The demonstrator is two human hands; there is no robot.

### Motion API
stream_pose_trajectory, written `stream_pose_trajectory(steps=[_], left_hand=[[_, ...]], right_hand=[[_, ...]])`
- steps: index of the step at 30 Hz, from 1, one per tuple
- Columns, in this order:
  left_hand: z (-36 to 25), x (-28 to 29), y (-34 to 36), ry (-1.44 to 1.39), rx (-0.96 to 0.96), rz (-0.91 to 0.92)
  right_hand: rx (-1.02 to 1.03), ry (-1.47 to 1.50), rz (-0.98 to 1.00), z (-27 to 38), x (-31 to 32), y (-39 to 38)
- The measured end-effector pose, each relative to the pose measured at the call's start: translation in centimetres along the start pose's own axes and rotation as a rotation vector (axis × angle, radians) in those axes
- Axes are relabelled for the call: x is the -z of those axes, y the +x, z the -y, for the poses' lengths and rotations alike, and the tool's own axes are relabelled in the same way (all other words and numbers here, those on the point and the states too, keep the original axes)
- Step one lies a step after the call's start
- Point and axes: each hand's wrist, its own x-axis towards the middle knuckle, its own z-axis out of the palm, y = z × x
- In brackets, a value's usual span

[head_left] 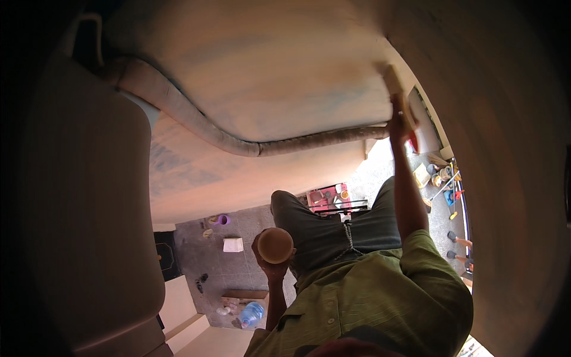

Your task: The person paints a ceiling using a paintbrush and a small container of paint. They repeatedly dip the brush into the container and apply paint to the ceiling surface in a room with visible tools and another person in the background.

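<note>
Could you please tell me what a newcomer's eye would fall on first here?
Probably the long pipe sweeping across the peach-toned wall. Next come the right hand, raised at upper right with a blurred brush-like tool, and the left hand, lower centre, holding a round container.

Shirt point(375, 291): olive green and loose, the cloth creased across my front and finely lined in its weave
Buttons point(331, 321): small, round, close to the shirt's own green – they run down a stitched front strip on my chest
Right sleeve point(433, 256): short and wide, the same olive green, ending above my elbow
Hem: worn outside my waistband, uneven where it meets my lap
Trousers point(306, 223): dark grey leaning to green, plain, roomy over both thighs
Drawstring point(348, 239): grey braided cord, knotted at my waist – its length hangs over the dark cloth
Forearms point(407, 187): uncovered
Left hand point(274, 272): bare
Right hand point(401, 121): bare, blurred
</note>
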Motion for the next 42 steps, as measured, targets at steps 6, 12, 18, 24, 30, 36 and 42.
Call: stream_pose_trajectory(steps=[6, 12, 18, 24, 30, 36, 42], left_hand=[[1.2, 1.0, -1.9, 0.062, 0.018, -0.044], [1.4, 2.1, -3.6, 0.239, -0.026, -0.072], [3.1, 3.3, -4.3, 0.256, -0.029, -0.113], [2.1, 1.9, -2.0, 0.178, 0.019, -0.046], [1.0, 0.7, -0.8, 0.032, 0.009, -0.012], [1.1, 1.4, -3.2, 0.082, 0.052, -0.079], [2.2, 4.5, -6.2, 0.258, -0.024, -0.201]], right_hand=[[0.119, 0.409, 0.53, 17.4, -13.9, -10.3], [0.184, 0.447, 0.422, 19.2, -20.9, -12.8], [-0.147, 0.33, 0.341, 5.8, -11.6, -7.0], [-0.016, -0.477, -0.099, -8.6, 4.7, 1.0], [-0.06, -0.043, -0.207, -3.6, -0.5, -0.3], [-0.422, 0.437, 0.053, 9.6, -14.0, -12.4], [0.086, 0.495, 0.32, 22.0, -22.5, -21.0]])
